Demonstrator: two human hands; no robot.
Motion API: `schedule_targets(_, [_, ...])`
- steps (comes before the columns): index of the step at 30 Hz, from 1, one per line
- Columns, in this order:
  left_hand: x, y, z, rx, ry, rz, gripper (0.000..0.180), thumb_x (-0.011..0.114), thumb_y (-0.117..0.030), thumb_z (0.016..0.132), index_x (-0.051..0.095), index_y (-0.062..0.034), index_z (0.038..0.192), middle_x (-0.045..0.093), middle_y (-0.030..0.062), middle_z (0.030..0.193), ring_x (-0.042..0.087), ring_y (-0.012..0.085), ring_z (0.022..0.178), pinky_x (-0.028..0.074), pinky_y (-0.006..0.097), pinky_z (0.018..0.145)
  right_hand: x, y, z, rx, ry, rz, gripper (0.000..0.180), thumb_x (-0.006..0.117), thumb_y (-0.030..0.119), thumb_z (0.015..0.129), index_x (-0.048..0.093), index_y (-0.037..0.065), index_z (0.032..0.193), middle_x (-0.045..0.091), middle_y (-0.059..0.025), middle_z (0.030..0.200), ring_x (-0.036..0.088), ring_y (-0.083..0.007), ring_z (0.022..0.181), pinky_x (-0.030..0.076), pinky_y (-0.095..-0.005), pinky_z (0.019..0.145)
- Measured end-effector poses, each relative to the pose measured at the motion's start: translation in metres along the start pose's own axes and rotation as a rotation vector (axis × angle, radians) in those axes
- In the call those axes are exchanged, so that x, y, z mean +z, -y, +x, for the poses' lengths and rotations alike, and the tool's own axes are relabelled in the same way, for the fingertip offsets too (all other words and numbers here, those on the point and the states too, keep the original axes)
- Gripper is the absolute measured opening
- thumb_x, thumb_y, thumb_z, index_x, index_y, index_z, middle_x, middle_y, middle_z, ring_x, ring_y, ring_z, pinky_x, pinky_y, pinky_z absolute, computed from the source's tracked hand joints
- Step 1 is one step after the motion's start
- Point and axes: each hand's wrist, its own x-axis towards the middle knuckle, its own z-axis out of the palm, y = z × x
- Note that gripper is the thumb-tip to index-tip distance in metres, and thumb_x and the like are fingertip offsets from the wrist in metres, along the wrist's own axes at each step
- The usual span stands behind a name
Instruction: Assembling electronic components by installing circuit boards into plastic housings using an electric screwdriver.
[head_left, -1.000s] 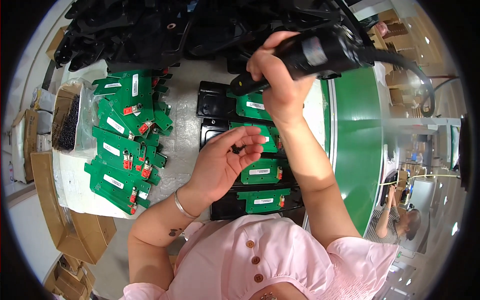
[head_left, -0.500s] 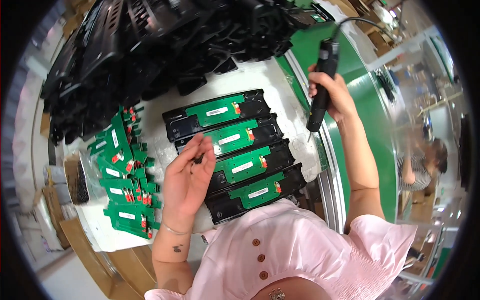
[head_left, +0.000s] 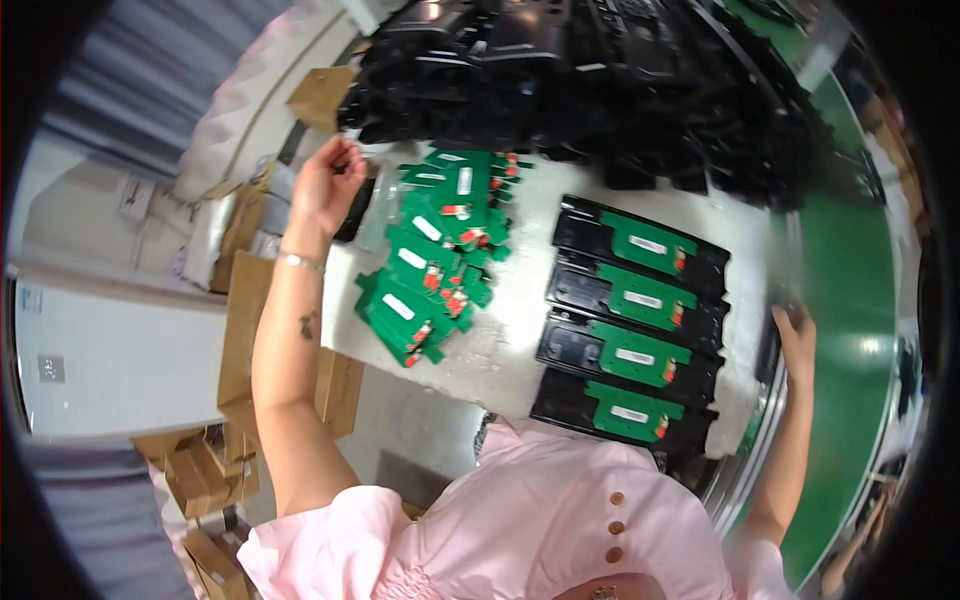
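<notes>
My left hand (head_left: 328, 190) is raised at the far left with its fingers curled. What they hold, if anything, is too small to make out. Just beside it, a dark-filled container (head_left: 356, 208) is partly hidden. At the right, my right hand (head_left: 797, 340) is over the metal rail by the green surface. Its fingers are blurred, and I cannot tell whether it grips anything. Between my hands, several black plastic housings (head_left: 570, 335) lie in a column. Each carries a green circuit board (head_left: 632, 357) with a white label and a red connector.
Loose green circuit boards (head_left: 412, 258) lie heaped on the white table (head_left: 500, 340). A large pile of black plastic parts (head_left: 560, 100) covers the far side. The green surface (head_left: 850, 330) runs along the right. Cardboard boxes (head_left: 240, 350) stand at the left.
The view has swung left. My left hand has gone from above the housings, with small dark pieces in it, to the container. The black electric screwdriver in my right hand is no longer discernible.
</notes>
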Motion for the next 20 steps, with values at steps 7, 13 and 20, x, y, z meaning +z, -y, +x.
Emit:
schedule_targets(7, [-0.018, -0.002, -0.02, -0.049, -0.095, 0.573, 0.056, 0.026, -0.05, 0.089, 0.055, -0.0057, 0.106, 0.055, 0.0106, 0.106, 0.046, 0.0182, 0.099, 0.03, 0.031, 0.091, 0.01, 0.031, -0.045, -0.494, -0.283, -0.434, 0.047, 0.058, 0.006, 0.07, 0.044, 0.0, 0.115, 0.049, -0.0167, 0.107, 0.046, -0.0291, 0.103, 0.036, -0.032, 0.088])
schedule_targets(13, [0.005, -0.002, -0.03, -0.067, 0.002, 0.511, 0.054, 0.025, -0.053, 0.087, 0.053, -0.0135, 0.113, 0.052, 0.0076, 0.108, 0.043, 0.0173, 0.096, 0.028, 0.028, 0.086, 0.03, 0.095, -0.114, -0.739, 0.159, -0.215, 0.045, 0.062, 0.004, 0.063, 0.05, 0.0, 0.106, 0.05, -0.0142, 0.103, 0.049, -0.0304, 0.093, 0.041, -0.0364, 0.078])
schedule_targets(20, [-0.036, 0.01, -0.004, -0.028, 0.033, 0.679, 0.042, 0.048, -0.026, 0.084, 0.043, -0.01, 0.122, 0.053, 0.0078, 0.105, 0.05, 0.0165, 0.1, 0.038, 0.025, 0.087, 0.071, 0.082, -0.162, -1.081, 0.524, -0.544, 0.05, 0.063, 0.028, 0.062, 0.053, 0.005, 0.104, 0.051, -0.0114, 0.103, 0.048, -0.0275, 0.094, 0.038, -0.0372, 0.082])
